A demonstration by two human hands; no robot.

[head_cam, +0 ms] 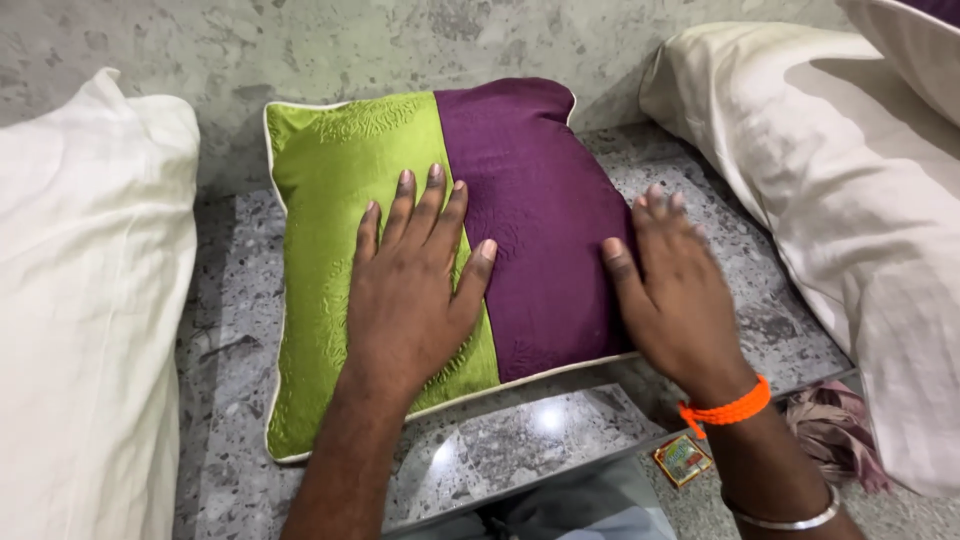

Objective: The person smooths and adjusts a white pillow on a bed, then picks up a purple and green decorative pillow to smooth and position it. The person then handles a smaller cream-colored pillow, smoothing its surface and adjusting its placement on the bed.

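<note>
On speckled stone, both hands press a green-purple cushion [440, 240].

I see two bare arms reaching forward from the bottom. My left hand [405, 285] lies flat, palm down, with its fingers [430, 200] spread wide and pointing away from me. My right hand [675, 290] is flat too, tipped a little to the left, thumb sticking out, fingers close together and a bit blurry. Both hands are open and hold nothing. The two hands are near each other but apart.
</note>
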